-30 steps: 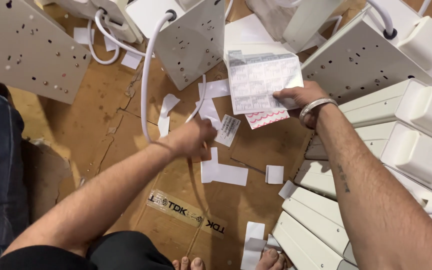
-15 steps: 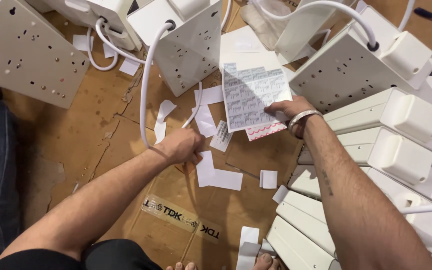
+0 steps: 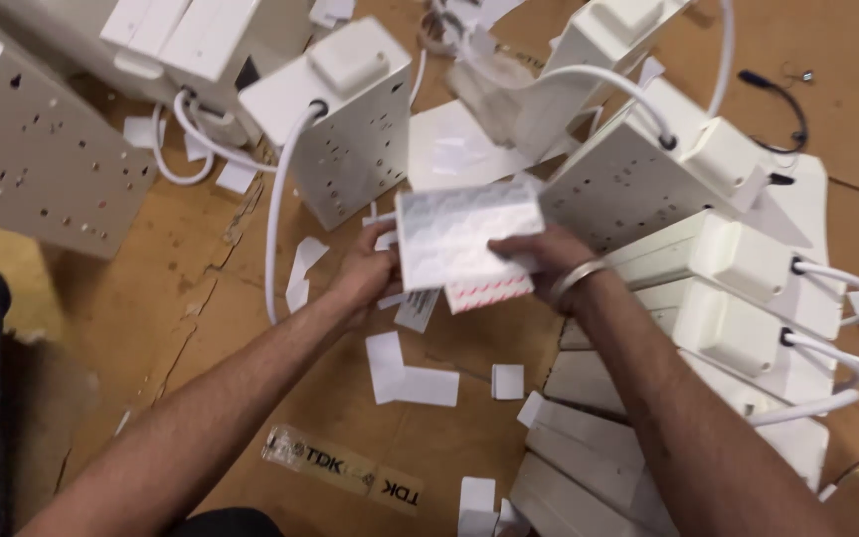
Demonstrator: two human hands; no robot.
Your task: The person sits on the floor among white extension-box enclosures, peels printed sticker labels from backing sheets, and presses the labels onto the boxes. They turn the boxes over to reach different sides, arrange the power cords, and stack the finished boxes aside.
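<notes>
White power strips [image 3: 708,259] crowd the cardboard floor [image 3: 151,298] around me, their cords [image 3: 280,199] looping close enough to snag my wrists. I hold the label sheet [image 3: 464,234] in the air between both hands, right hand [image 3: 539,259] pinching its edge, left hand [image 3: 365,273] gripping the other side; a careless tug could crease it or tear a sticker. Loose paper scraps [image 3: 410,373] lie below, easy to confuse with good labels.

White rectangular sheet of small sticker labels [image 3: 459,239], red-striped along its lower edge, held at centre between left hand [image 3: 368,273] and right hand [image 3: 539,254]. Peeled white paper backing scraps [image 3: 410,373] scattered on brown cardboard [image 3: 151,298] below. Clear tape strip [image 3: 345,467] near bottom.
</notes>
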